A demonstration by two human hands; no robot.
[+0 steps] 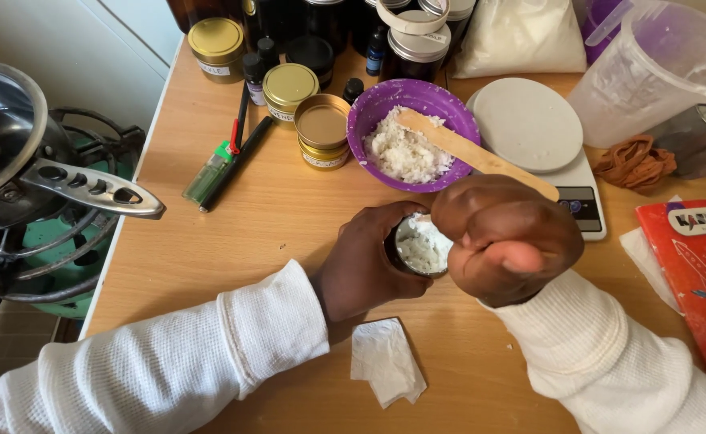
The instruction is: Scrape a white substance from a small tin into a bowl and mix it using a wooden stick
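Note:
My left hand [369, 261] grips a small round tin [421, 247] filled with white crumbly paste, resting on the wooden table [288, 233]. My right hand [505, 237] is clenched right above the tin's right side; whatever it holds is hidden inside the fist. Behind the hands stands a purple bowl [385, 100] with more white paste. A flat wooden stick [469, 151] lies across the bowl's rim, pointing toward my right hand.
Gold-lidded tins [288, 84], an open gold tin [322, 124] and dark bottles crowd the back. A white kitchen scale [530, 124], a plastic jug [650, 68], a red booklet [694, 273], a lighter [208, 173], a folded tissue [385, 362] and a steel pot [7, 137] on a burner at left.

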